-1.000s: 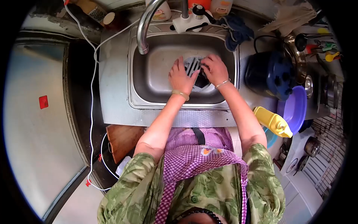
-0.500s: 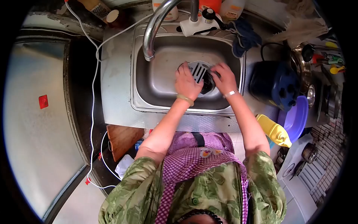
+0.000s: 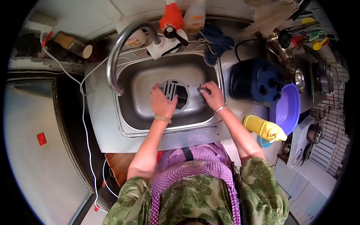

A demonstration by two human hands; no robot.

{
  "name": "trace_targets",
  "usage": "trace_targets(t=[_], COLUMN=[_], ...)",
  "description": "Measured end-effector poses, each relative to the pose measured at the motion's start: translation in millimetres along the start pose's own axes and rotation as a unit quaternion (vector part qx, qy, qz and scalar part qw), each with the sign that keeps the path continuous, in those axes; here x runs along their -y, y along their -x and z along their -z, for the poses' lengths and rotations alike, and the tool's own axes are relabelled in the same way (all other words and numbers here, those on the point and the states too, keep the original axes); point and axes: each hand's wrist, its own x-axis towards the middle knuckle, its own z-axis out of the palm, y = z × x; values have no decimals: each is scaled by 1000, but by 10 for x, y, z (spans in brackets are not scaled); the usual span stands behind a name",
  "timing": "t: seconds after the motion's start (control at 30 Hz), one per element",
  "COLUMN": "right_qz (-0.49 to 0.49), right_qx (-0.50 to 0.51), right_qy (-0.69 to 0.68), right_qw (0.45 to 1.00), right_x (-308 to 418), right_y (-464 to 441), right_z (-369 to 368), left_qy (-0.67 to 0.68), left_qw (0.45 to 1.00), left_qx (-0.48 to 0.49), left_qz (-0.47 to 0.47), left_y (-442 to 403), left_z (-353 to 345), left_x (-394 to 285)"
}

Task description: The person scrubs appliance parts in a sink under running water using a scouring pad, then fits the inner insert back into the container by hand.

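Observation:
A round metal plate with long slots and a dark opening on one side is inside the steel sink. My left hand is closed on its left edge, thumb lying across the near side. To the right of the plate and apart from it, my right hand pinches a dark, wiry scouring pad, partly covered by the fingers. The curved faucet arches over the sink's left side, and no water shows coming from it.
Behind the sink stand an orange spray bottle and a white bottle. A blue cloth drapes over the back right rim. To the right are a dark blue appliance, a purple basin and a yellow bottle.
My right hand has drawn away from the plate to the right, bringing the scouring pad into view. My left hand stays on the plate. The head view has shifted.

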Motion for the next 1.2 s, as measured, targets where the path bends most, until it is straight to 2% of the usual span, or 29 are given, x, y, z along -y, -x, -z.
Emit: trace_targets(t=[0.07, 0.13, 0.2, 0.23, 0.27, 0.33, 0.37, 0.43, 0.5, 0.63, 0.73, 0.77, 0.87, 0.9, 1.0, 1.03, 1.07, 1.13, 1.17, 1.2], right_qz=[54, 157, 86, 25, -22, -166, -138, -93, -17, 62, -177, -165, 81, 95, -18, -86, -19, 126, 138, 102], right_qx=[-45, -5, 5, -22, -2, -6, -15, -29, -31, -20, 12, -56, -29, -11, -48, -42, -32, -8, 34, 13], right_qy=[-20, 45, -55, -66, -29, -143, -180, -248, -229, -144, -3, -64, -195, -200, -102, -57, -100, -181, -194, -162], right_qw=[997, 987, 995, 997, 999, 976, 974, 964, 973, 987, 984, 983, 977, 975, 993, 994, 994, 975, 971, 981], right_x=[409, 487, 233, 74, -158, -393, -449, -248, 167, 257, -779, -720, 470, 654, 69, -3, 11, 634, 816, 727], right_y=[-88, -263, -344, -309, -231, -22, -39, -25, -132, -160, -100, -67, -111, -78, -193, -312, -217, -198, -160, -126], right_z=[-107, -309, -465, -477, -424, -395, -480, -556, -753, -1124, -1439, -1539, -1182, -1125, -1510, -1494, -1551, -1323, -1251, -1329], left_qy=[-37, -17, -9, 5, 8, 20, 36, -12, -55, 11, -67, -30, -32, -2, 3, 0, 1, 8, 21, 30], left_qw=[997, 998, 999, 999, 999, 997, 997, 996, 995, 997, 997, 997, 987, 986, 982, 985, 983, 978, 980, 977], left_qx=[26, 43, 30, 34, 32, 25, 62, 72, 56, 6, 15, 29, -21, -6, -52, -47, -45, -51, -48, -50], left_qz=[-68, -33, -23, -23, -35, -64, -34, -44, -54, 76, 19, 69, 155, 169, 184, 165, 176, 202, 193, 205], left_y=[62, 78, 83, 100, 155, 175, 186, 192, 163, 271, 402, 357, 255, 222, 263, 254, 269, 209, 228, 301], left_z=[47, 97, 118, 150, 187, 272, 360, 460, 447, 272, 369, 402, 346, 397, 338, 357, 377, 367, 340, 353], left_x=[13, -102, -22, 25, 141, 396, 483, 553, 598, 602, 529, 393, 456, 515, 799, 806, 799, 681, 746, 818])
